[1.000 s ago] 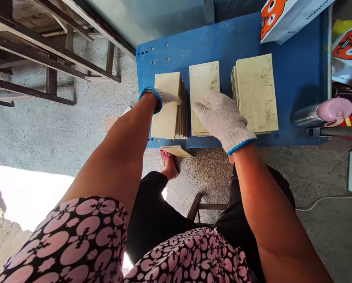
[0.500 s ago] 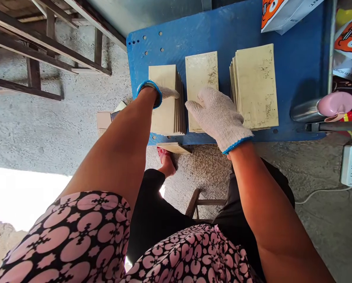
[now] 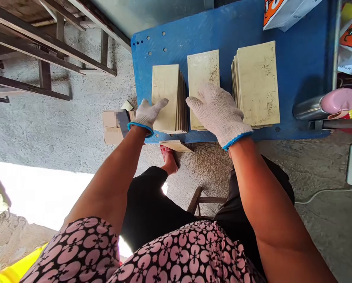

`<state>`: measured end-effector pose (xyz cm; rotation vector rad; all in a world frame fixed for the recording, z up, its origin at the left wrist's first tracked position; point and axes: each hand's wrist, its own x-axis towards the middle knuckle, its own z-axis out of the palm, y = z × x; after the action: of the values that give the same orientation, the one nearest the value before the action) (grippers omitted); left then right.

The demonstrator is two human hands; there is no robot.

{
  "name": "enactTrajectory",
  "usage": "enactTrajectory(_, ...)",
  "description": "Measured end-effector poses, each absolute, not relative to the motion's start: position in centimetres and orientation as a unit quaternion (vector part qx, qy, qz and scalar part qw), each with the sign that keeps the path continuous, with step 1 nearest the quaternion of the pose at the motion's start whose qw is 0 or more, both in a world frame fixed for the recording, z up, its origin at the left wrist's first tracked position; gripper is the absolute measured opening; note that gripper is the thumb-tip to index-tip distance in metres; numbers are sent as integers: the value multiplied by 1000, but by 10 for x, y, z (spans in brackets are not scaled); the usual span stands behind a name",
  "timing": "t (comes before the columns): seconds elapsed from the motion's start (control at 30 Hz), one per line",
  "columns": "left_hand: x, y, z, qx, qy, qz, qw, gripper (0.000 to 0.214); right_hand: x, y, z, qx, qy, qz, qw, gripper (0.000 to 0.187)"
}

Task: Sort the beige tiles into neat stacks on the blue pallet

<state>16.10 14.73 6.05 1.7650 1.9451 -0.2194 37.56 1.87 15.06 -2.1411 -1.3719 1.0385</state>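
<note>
On the blue worktop (image 3: 305,47): three stacks of thin, pale boards, set side by side with narrow gaps between them.
Left stack (image 3: 165,84): plain top board, the layered edges showing along its right side.
Middle stack (image 3: 203,67): dark specks towards the right of its top board.
Right stack (image 3: 255,82): the widest top of the three, specked down its right side, layered edges showing at the left.
Left hand (image 3: 148,113): white knitted glove, blue cuff; at the near left side of the left stack, grip spread, thumb out over the top board; contact cannot be told.
Right hand (image 3: 220,109): matching glove; over the near right part of the middle stack, thumb apart from the fingers; whether the grip pinches a board cannot be told.
Pink-lidded flask (image 3: 309,108): near the worktop's right end.
Below the near edge: a few more boards (image 3: 176,146), beside a foot in a red shoe (image 3: 166,153).
</note>
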Motion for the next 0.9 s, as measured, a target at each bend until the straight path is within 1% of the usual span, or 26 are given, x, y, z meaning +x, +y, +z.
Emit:
enactTrajectory(0.03, 157, 137, 62, 631, 732, -81, 245, 76, 376, 18, 151, -765, -490, 368, 198, 30)
enactTrajectory(0.1, 154, 118, 63, 606, 755, -92, 231, 81, 376, 18, 151, -767, -487, 365, 203, 29)
enactTrajectory(0.33, 170, 83, 47, 604, 762, -119, 204, 128, 377, 16, 151, -750, -488, 388, 223, 27)
enactTrajectory(0.43, 176, 84, 42, 603, 760, -135, 200, 139, 377, 16, 151, -751, -489, 387, 220, 27)
enactTrajectory(0.57, 179, 87, 46, 592, 764, -159, 200, 137, 377, 17, 151, -756, -489, 377, 218, 27)
enactTrajectory(0.77, 180, 87, 52, 601, 759, -150, 199, 121, 379, 17, 151, -757, -479, 384, 223, 27)
enactTrajectory(0.9, 179, 88, 46, 601, 764, -139, 190, 119, 379, 17, 151, -753, -484, 384, 227, 26)
